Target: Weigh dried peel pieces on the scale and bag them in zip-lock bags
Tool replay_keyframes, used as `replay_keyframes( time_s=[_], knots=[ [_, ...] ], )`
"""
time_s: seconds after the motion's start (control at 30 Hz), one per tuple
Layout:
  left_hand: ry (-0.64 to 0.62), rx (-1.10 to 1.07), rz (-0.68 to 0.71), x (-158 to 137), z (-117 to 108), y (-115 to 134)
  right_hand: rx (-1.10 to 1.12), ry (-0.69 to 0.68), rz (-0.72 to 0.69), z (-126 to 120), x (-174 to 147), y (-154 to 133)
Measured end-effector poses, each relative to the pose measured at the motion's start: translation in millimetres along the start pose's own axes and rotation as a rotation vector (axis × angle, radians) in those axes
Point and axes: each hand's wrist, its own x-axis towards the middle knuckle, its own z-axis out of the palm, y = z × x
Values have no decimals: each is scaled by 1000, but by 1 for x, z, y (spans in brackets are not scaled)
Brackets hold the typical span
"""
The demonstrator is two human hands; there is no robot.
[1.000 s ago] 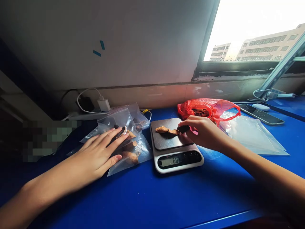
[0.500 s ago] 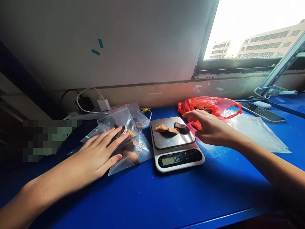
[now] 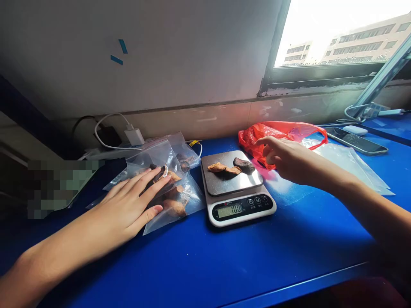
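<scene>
My left hand [image 3: 133,196] lies flat, fingers spread, on clear zip bags [image 3: 160,149] that hold brown dried chunks [image 3: 175,207]. At the centre a white digital kitchen scale [image 3: 213,216] reads what looks like 10.0. On its steel plate rest two tan, rough dried pieces [image 3: 216,167] and one dark, wrinkled piece [image 3: 244,165]. My right hand [image 3: 290,160] hovers right of the plate, over the near side of a red plastic bag [image 3: 252,139]. Its index finger points out and the other fingers are curled and partly hidden; I see nothing held in it.
Flat clear bags [image 3: 349,164] lie behind my right forearm, beside a phone [image 3: 359,140] and a white rounded case [image 3: 355,130]. A white charger [image 3: 135,137] with cables stands by the wall at the back left. The blue table's [image 3: 257,265] front edge runs along the bottom.
The scale's reading has gone from about 6.8 to 10.0. My right hand has shifted slightly right, away from the plate, with its index finger more extended. My left hand stays on the bags.
</scene>
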Motion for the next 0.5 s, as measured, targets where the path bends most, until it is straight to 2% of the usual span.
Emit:
replay_keyframes(
  time_s=[0.1,0.3,0.5],
  knots=[
    [-1,9,5,1,0,-1,-26,-5,-1,-2,0,1],
    [-40,7,-11,0,-1,0,-16,86,-6,-2,1,8],
    [-8,-12,-7,0,-1,0,-48,171,112,-8,5,10]
  ],
)
